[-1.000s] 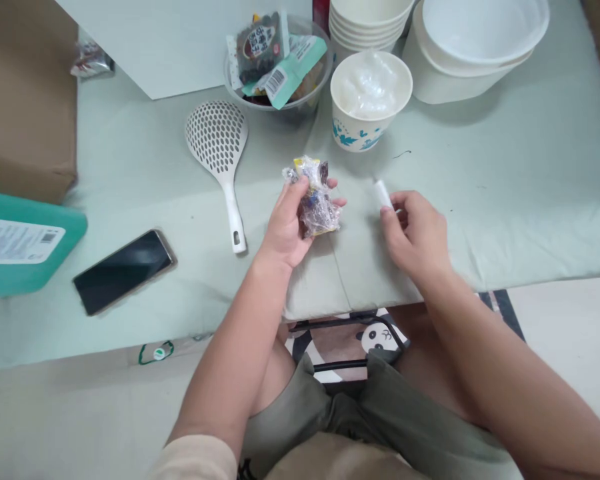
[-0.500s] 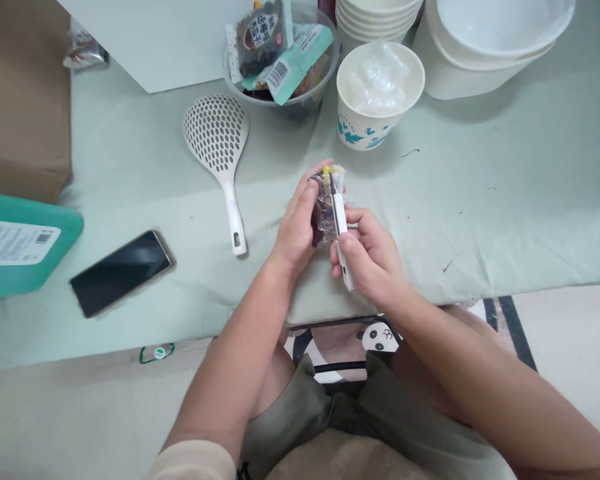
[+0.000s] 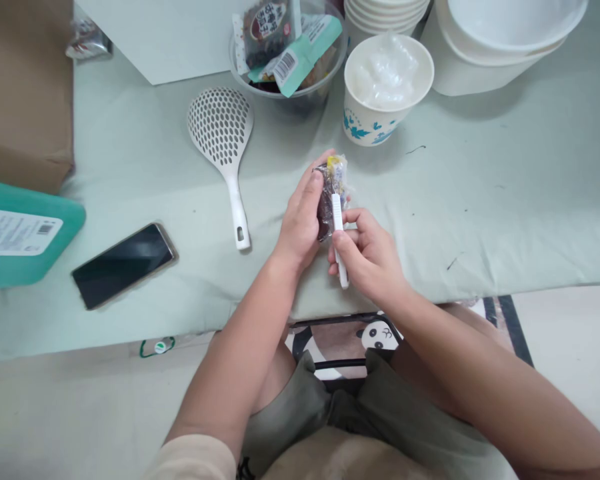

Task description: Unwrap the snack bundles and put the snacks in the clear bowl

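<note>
In the head view my left hand (image 3: 303,217) is wrapped round a small dark snack packet (image 3: 325,210) in clear, crinkled plastic with a yellow part at its top. My right hand (image 3: 370,253) grips a slim white utility knife (image 3: 338,233) between thumb and fingers, its tip pointing away from me. The knife's front end lies against the clear plastic on the packet's right side. Where exactly the blade meets the wrapper is too small to tell. Both hands are above the pale green tablecloth (image 3: 290,280), close to its front edge.
A white slotted ladle (image 3: 235,193) and a phone (image 3: 125,265) lie to the left, near a green container (image 3: 25,267) and cardboard box (image 3: 25,100). Behind stand a snack bowl (image 3: 237,73), a paper cup holding clear plastic (image 3: 363,127) and white tubs (image 3: 473,73).
The knife has slid back a little toward me along the packet and its handle stands more upright. The packet has turned slightly in my left hand. The whole view has shifted a little.
</note>
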`<action>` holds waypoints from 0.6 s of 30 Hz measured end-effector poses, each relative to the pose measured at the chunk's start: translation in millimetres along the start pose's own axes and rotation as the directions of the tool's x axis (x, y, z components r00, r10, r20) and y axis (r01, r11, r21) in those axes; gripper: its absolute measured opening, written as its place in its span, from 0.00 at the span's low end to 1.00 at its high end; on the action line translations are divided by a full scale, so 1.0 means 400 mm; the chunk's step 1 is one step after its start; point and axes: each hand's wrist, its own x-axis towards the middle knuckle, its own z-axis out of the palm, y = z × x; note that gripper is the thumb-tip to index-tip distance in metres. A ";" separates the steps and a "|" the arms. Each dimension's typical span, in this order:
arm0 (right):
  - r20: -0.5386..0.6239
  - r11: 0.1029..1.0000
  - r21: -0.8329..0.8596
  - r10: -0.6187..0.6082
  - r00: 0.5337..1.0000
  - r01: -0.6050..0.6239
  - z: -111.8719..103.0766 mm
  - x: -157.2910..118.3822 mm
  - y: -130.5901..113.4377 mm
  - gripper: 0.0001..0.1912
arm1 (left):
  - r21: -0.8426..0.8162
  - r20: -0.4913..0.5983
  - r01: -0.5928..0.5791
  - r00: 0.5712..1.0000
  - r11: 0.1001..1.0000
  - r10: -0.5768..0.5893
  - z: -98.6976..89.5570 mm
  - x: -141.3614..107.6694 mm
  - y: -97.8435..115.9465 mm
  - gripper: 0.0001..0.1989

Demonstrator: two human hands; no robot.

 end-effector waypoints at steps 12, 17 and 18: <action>0.105 0.997 -0.008 0.083 0.991 -0.082 0.003 -0.007 0.015 0.16 | -0.084 -0.090 -0.023 0.996 0.996 0.016 -0.004 0.023 0.033 0.18; 0.149 0.992 -0.100 0.090 0.985 -0.076 0.003 -0.008 0.017 0.13 | -0.073 -0.118 -0.068 0.991 0.995 0.059 -0.016 0.042 0.053 0.22; 0.157 0.990 -0.123 0.087 0.984 -0.068 0.003 -0.007 0.016 0.13 | -0.082 -0.123 -0.075 0.990 0.994 0.064 -0.019 0.045 0.058 0.23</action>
